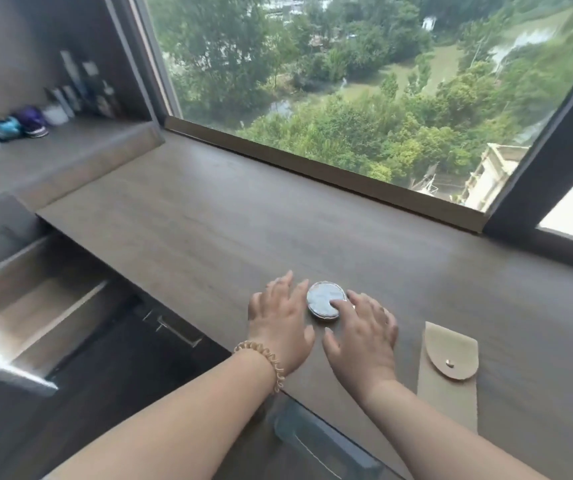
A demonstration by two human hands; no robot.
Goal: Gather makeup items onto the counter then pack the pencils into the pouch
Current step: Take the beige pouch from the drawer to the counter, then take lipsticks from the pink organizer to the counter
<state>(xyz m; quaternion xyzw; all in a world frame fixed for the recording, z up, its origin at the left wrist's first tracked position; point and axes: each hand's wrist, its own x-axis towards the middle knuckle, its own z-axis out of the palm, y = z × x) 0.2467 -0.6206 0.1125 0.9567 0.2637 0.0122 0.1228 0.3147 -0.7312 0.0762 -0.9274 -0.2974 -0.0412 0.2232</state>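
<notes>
Head view, bench: brown wood-grain bench (209,209) running along a large window (347,81); most of its surface is bare.
Head view, compact: round silver-rimmed compact (323,299) with a pale blue-grey top, lying flat on the bench near the front edge, between the two hands.
Head view, left hand: left hand (280,323) palm down on the bench just left of the compact, a beaded bracelet (264,362) on the wrist.
Left fingers: left fingers (283,284) spread and extended, not curled round anything; the nearest one lies against or just beside the compact's left rim, contact cannot be told.
Head view, right hand: right hand (364,334) palm down just right of the compact.
Right fingers: right fingers (342,304) loosely spread; one fingertip rests on the compact's top surface; nothing is gripped.
Head view, pouch: beige pouch (449,372) lying flat on the bench right of the right hand, apart from it, flap closed over a metal snap.
Head view, pencils: none can be made out.
Head view, drawer: drawer (36,299) at lower left pulled open; no contents can be made out in it.
Head view, shelf: shelf (53,154) at upper left carrying bottles and small jars, blurred.
</notes>
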